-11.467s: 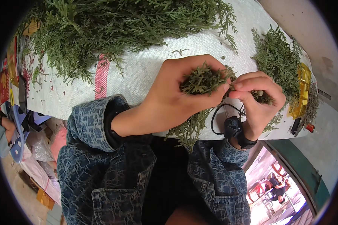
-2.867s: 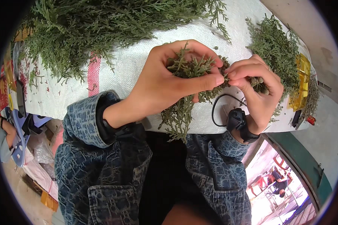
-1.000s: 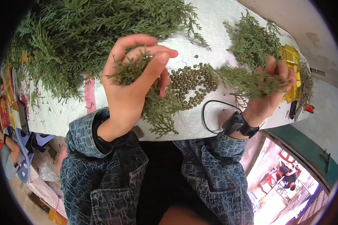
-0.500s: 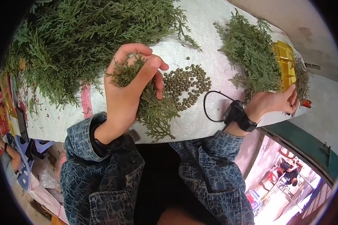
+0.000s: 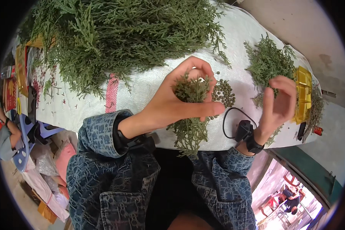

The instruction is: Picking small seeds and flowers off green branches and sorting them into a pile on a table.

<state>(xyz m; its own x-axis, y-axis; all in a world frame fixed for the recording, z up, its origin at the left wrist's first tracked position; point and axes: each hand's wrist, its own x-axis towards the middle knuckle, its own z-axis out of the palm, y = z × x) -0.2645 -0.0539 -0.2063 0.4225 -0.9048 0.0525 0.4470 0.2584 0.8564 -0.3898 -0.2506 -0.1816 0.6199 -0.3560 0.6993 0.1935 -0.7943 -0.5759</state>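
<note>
My left hand (image 5: 163, 101) is closed round a bunch of green conifer sprigs (image 5: 189, 134), which stick out above the fingers and hang below the palm. Over the right part of the cloth, my right hand (image 5: 281, 101) has its thumb and curled fingers apart, with nothing visible between them. Small round green-brown berries (image 5: 224, 94) lie loose between the hands, partly hidden by my left fingers. A large heap of conifer branches (image 5: 126, 30) covers the far left. Just beyond my right hand lies a smaller sprig pile (image 5: 270, 63).
A white woven sheet (image 5: 143, 90) with a pink stripe covers the table. At the right are a yellow plastic tray (image 5: 303, 94), dry twigs (image 5: 316, 103) and a small black object (image 5: 301, 131). A co-worker's arm (image 5: 13, 132) shows at the left, and another person sits outside the doorway.
My left hand has moved right with the sprigs, now covering some berries. My right hand has come left and up from beside the yellow tray, its fingers opening. The view has shifted slightly.
</note>
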